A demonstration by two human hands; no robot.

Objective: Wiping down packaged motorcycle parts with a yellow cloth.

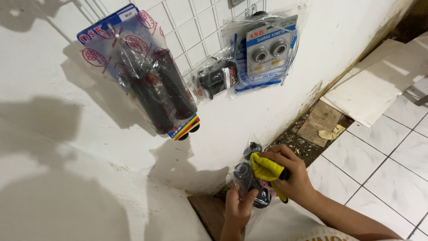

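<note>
Low in the middle of the frame, the left hand closes its fingers and thumb around a clear plastic packet of dark handlebar grips, holding it upright so the right hand can work on it. That hand pinches a yellow cloth against the packet's upper front, fingers curled tight over the fold. Above, similar goods hang from a white wire rack on the wall: a larger packet of grips at upper left, a small dark part in a bag and a card of bearings at upper centre, hung up for display. The held packet's lower end is hidden by the hands, and something pink behind the cloth is too covered to identify.
</note>
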